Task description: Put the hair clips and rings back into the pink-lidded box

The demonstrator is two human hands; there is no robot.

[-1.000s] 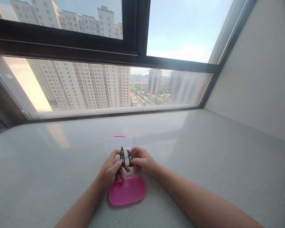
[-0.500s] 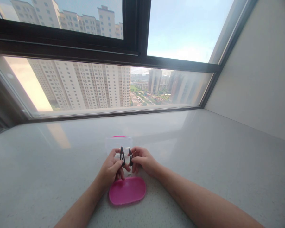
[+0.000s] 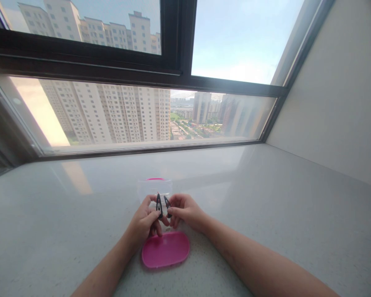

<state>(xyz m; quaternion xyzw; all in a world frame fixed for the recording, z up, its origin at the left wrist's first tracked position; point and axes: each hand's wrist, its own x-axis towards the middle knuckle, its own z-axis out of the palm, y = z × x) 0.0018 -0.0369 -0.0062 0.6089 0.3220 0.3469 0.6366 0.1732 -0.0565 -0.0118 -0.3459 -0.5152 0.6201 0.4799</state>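
Between thumb and fingers, my left hand [image 3: 147,218] pinches a black snap hair clip [image 3: 159,205], held nearly upright. My right hand [image 3: 184,210] grips a second black hair clip [image 3: 167,203], tilted with its top leaning left, close beside the first one. Just below the hands lies a pink lid [image 3: 166,249], shaped like a rounded oblong; my left fingers hang by its upper edge, and whether they touch it I cannot tell. Behind the hands stands a clear plastic box [image 3: 151,187] with a pink strip at its far side, partly hidden by my fingers.
The pale speckled sill [image 3: 266,231] spreads out on all sides of the hands. A dark window frame [image 3: 142,152] borders it at the back, with tall buildings outside. At the right rises a plain wall [image 3: 336,103].
The clip in my right hand has shifted slightly left, nearer the other clip, and its top tilts more to the left. My left hand keeps nearly the same place.
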